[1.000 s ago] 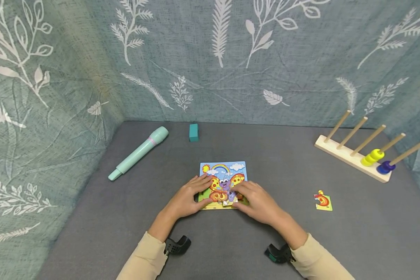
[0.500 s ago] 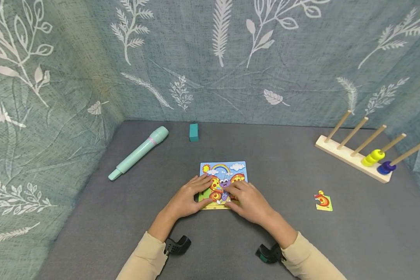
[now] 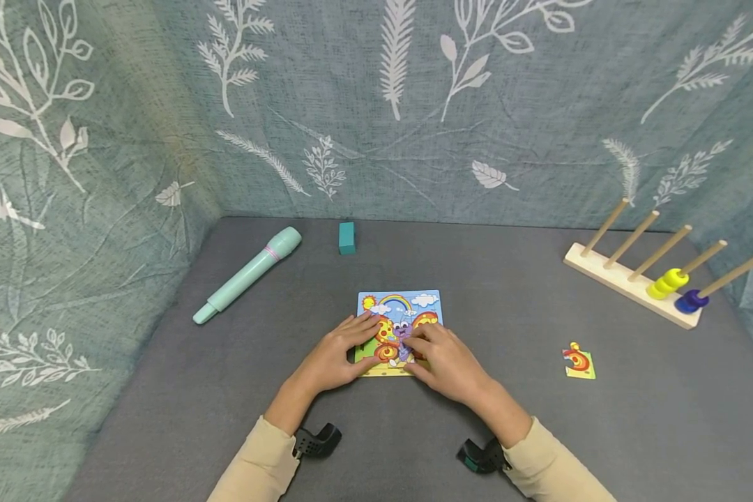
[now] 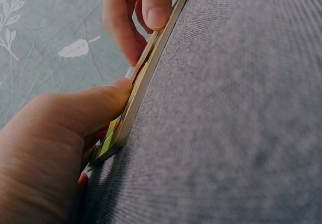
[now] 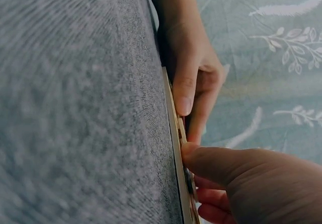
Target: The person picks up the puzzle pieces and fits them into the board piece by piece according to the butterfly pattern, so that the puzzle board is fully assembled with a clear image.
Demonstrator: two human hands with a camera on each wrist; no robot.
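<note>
A butterfly jigsaw puzzle [image 3: 398, 302] in a shallow board lies in front of me in the head view. My left hand [image 3: 337, 352] rests across its left side, fingers fairly straight on the picture and thumb by the near edge. In the left wrist view that thumb presses on the board's front rim [image 4: 132, 114]. My right hand [image 3: 447, 360] pinches a puzzle piece [image 3: 404, 352] with the purple body at the lower middle, its thumb toward the near edge. The piece lines up with the picture around it. My right hand covers the lower right of the puzzle.
A loose puzzle piece [image 3: 580, 361] lies to the right. Farther right stands a wooden peg stacker [image 3: 627, 282] with yellow and blue rings. A mint-green tube-shaped toy [image 3: 247, 275] is at the left, and a teal block [image 3: 347, 238] at the back. A patterned cloth [image 3: 376, 167] hangs behind.
My right hand has moved slightly left with the puzzle piece, which was overlapping its neighbours and now lines up with the picture. Over the last half second both hands stay nearly still.
</note>
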